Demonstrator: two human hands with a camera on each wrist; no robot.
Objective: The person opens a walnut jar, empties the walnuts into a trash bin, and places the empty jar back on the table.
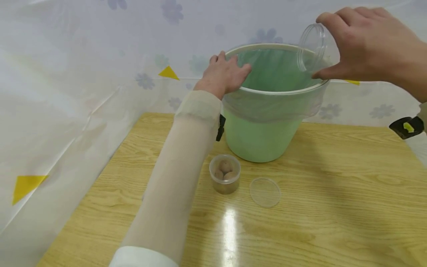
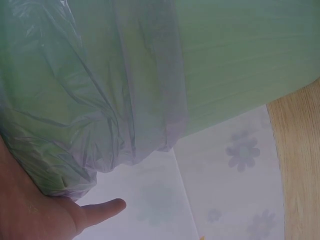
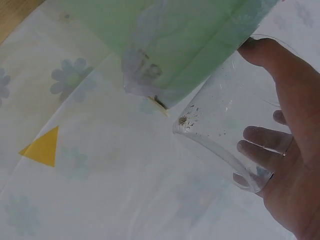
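Observation:
A green bin [image 1: 260, 137] lined with a clear bag stands at the back of the wooden table [image 1: 333, 207]. My left hand [image 1: 224, 74] rests on its left rim, fingers laid over the edge; the left wrist view shows the bin's bagged wall [image 2: 100, 90] against my palm [image 2: 30, 210]. My right hand [image 1: 363, 44] grips an empty clear jar [image 1: 313, 46], tipped on its side with its mouth over the bin's right rim. In the right wrist view the jar [image 3: 225, 130] has only specks inside. A small open jar of brown lumps [image 1: 225, 173] stands before the bin, with a clear lid [image 1: 265, 191] flat beside it.
White flowered plastic sheeting [image 1: 66, 92] with yellow triangles covers the wall behind and to the left. A black clip [image 1: 407, 127] shows at the right edge. Bare tabletop stretches to the front and right.

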